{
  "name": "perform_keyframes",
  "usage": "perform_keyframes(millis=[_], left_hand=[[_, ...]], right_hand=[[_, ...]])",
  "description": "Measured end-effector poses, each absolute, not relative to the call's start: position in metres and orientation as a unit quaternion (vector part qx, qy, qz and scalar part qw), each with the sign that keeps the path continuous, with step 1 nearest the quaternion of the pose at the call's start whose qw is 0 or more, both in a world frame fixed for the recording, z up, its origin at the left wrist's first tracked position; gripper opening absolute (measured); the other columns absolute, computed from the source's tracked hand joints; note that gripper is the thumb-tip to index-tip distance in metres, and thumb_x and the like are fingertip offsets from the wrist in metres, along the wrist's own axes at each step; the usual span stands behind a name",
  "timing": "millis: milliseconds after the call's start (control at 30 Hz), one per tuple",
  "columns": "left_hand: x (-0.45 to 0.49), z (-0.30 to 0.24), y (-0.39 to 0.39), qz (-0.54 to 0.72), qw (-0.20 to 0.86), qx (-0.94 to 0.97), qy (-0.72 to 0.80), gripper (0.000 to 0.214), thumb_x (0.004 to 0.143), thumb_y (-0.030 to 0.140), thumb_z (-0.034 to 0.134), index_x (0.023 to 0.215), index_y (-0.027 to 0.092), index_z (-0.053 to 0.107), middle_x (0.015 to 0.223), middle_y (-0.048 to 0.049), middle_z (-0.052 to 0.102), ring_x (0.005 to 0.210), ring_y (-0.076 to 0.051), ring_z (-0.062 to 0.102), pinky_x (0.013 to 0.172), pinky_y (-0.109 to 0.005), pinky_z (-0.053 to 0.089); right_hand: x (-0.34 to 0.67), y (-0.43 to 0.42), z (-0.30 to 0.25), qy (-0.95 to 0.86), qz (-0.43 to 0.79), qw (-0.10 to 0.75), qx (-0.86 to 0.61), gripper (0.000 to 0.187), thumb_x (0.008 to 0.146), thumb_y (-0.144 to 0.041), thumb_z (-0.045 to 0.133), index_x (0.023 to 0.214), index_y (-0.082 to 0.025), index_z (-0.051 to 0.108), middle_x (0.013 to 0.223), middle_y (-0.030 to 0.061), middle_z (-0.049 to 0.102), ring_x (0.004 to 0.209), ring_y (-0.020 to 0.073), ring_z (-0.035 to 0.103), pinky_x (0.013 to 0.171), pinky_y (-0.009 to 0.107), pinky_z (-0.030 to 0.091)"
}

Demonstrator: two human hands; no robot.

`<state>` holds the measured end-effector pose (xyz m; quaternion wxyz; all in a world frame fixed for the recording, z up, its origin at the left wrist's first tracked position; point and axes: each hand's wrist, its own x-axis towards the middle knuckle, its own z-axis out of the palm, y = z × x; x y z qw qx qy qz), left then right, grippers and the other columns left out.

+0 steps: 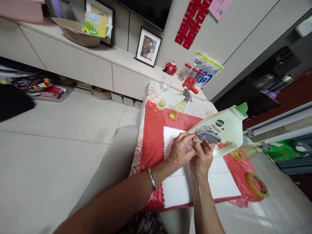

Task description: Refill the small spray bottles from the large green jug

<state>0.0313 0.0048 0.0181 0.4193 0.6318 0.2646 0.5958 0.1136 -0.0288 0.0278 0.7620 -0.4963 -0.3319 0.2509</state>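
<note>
In the head view, my left hand (179, 151) is wrapped round the small clear, pinkish body of a spray bottle, which is mostly covered by the fingers. A grey trigger head (209, 136) tops this bottle and points right. Closed at its collar, just under the trigger, is my right hand (202, 158). Directly behind them stands a pale green detergent jug (226, 126) with a green spout and no cap on. A white scallop-edged cloth (177, 191) lies beneath both hands. Farther back is another spray bottle (177, 110) with a little yellow liquid, beside a pale green cap (161, 104).
Red plastic sheeting (153, 139) covers much of the flowered tablecloth (137, 156). At the right edge are more spray bottles (246, 152) and a tape roll (248, 182). A glass mug (165, 85) stands at the back, before a cabinet ledge (124, 60) with framed photos.
</note>
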Motion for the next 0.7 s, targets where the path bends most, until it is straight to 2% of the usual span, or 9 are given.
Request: perform_keyframes(millis=[200, 300, 400, 467, 700], left_hand=[[0.03, 0.018, 0.004, 0.598, 0.422, 0.632, 0.256, 0.044, 0.077, 0.011, 0.066, 0.12, 0.021, 0.061, 0.12, -0.0088, 0.066, 0.113, -0.023, 0.063, 0.102, -0.039, 0.051], [0.029, 0.017, 0.004, 0.596, 0.42, 0.636, 0.253, 0.042, 0.079, 0.014, 0.066, 0.12, 0.02, 0.061, 0.119, -0.0096, 0.066, 0.112, -0.024, 0.063, 0.1, -0.04, 0.051], [0.029, 0.017, 0.005, 0.603, 0.42, 0.633, 0.245, 0.039, 0.079, 0.014, 0.066, 0.118, 0.019, 0.062, 0.116, -0.0097, 0.066, 0.11, -0.023, 0.064, 0.099, -0.039, 0.052], [0.028, 0.017, 0.005, 0.607, 0.42, 0.631, 0.239, 0.038, 0.079, 0.014, 0.066, 0.117, 0.019, 0.062, 0.114, -0.0094, 0.066, 0.109, -0.023, 0.064, 0.098, -0.039, 0.053], [0.028, 0.017, 0.005, 0.614, 0.429, 0.621, 0.231, 0.037, 0.08, 0.014, 0.067, 0.116, 0.021, 0.063, 0.114, -0.0076, 0.066, 0.108, -0.022, 0.064, 0.098, -0.038, 0.053]], right_hand=[[0.128, -0.031, 0.018, -0.334, 0.278, 0.767, -0.473, 0.034, 0.069, -0.039, 0.083, 0.093, -0.019, 0.069, 0.101, 0.0032, 0.067, 0.095, 0.0161, 0.063, 0.096, 0.037, 0.049], [0.134, -0.028, 0.018, -0.342, 0.287, 0.765, -0.464, 0.038, 0.069, -0.038, 0.083, 0.1, -0.022, 0.069, 0.103, 0.0021, 0.067, 0.097, 0.0156, 0.062, 0.096, 0.036, 0.049], [0.141, -0.025, 0.02, -0.356, 0.302, 0.757, -0.458, 0.05, 0.068, -0.036, 0.085, 0.113, -0.029, 0.066, 0.109, -0.0002, 0.067, 0.1, 0.0145, 0.062, 0.096, 0.033, 0.05], [0.147, -0.023, 0.021, -0.364, 0.316, 0.748, -0.457, 0.05, 0.067, -0.036, 0.086, 0.113, -0.032, 0.065, 0.109, -0.0022, 0.066, 0.099, 0.0131, 0.062, 0.094, 0.031, 0.051], [0.167, -0.015, 0.035, -0.406, 0.377, 0.688, -0.469, 0.048, 0.061, -0.035, 0.09, 0.103, -0.026, 0.066, 0.099, -0.0003, 0.067, 0.092, 0.014, 0.063, 0.087, 0.029, 0.054]])
